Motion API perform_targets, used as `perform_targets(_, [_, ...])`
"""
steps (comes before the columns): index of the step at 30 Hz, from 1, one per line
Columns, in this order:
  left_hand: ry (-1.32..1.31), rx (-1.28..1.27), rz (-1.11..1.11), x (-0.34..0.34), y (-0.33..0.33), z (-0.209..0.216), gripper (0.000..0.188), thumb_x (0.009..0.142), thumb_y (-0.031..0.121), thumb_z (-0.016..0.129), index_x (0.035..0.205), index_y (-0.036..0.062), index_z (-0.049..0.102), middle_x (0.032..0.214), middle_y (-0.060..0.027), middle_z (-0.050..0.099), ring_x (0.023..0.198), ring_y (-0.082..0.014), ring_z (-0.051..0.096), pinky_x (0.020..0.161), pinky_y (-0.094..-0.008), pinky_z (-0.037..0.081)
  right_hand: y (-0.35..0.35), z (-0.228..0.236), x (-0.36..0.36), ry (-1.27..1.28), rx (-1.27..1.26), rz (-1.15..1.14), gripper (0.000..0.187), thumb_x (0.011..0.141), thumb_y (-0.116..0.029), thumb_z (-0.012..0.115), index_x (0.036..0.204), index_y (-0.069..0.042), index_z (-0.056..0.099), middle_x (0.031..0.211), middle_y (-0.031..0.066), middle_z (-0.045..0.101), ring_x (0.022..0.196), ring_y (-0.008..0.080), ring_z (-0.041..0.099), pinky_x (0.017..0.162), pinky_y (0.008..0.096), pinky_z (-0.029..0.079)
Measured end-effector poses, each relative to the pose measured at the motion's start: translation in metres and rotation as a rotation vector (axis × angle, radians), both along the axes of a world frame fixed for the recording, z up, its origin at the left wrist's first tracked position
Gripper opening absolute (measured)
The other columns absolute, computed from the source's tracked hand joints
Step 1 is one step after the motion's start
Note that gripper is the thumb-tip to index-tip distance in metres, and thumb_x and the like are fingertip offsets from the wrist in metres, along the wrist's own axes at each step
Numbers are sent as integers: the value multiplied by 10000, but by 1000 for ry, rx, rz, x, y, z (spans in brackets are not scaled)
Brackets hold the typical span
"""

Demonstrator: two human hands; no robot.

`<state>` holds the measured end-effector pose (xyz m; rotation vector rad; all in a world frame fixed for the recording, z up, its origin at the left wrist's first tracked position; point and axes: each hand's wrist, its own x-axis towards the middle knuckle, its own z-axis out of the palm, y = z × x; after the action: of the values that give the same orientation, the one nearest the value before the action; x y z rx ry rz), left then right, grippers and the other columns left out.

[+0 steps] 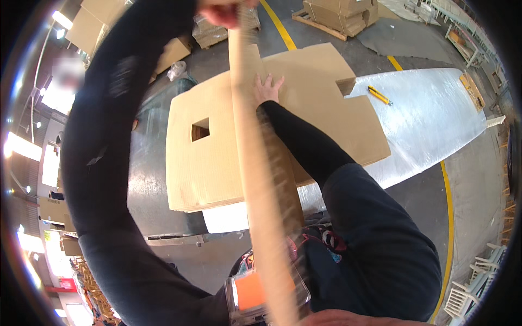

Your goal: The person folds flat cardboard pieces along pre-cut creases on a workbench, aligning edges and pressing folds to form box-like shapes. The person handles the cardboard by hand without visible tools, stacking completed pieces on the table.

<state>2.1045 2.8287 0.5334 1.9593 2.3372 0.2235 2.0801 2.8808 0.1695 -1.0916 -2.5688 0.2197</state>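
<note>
While our left hand (219, 13) is cut off by the upper edge of the view, we can see it gripping one long cardboard piece (254, 179), blurry and seen nearly edge-on, running down toward our chest. Our right hand (267, 90) is wide, fingers spread, pressed on the flat cardboard (321, 98) just right of that piece. So that's two hands, one gripping, one flat. The flat cardboard lies right in front of us, mid-view, with one square hole (200, 130) on its left and one notch (345, 86) on its right; we can't count the layers. Under it sits one shiny silver surface (424, 119), with one yellow cutter (379, 95) on it. Farther out, one wooden pallet (318, 25) holds a cardboard pile (348, 12).
</note>
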Motion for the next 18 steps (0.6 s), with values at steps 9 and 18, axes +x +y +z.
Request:
perform_targets(9, [735, -61, -315, -220, -224, 17, 180, 790, 206, 674, 873, 52, 717, 894, -117, 679, 919, -302, 639, 792, -399, 513, -6, 1, -35, 200, -293, 129, 459, 1027, -366, 420, 1432, -183, 531, 1529, 115, 472, 1412, 347, 425, 1161, 650, 223])
perform_targets(18, [-110, 481, 1012, -342, -628, -213, 332, 1004, 128, 502, 1250, -3, 683, 1235, -154, 680, 1133, -226, 617, 1033, -338, 475, 12, 19, 28, 787, -990, 105, 543, 1031, -280, 563, 1535, -157, 402, 1316, 117, 639, 1192, 225, 626, 1011, 324, 447])
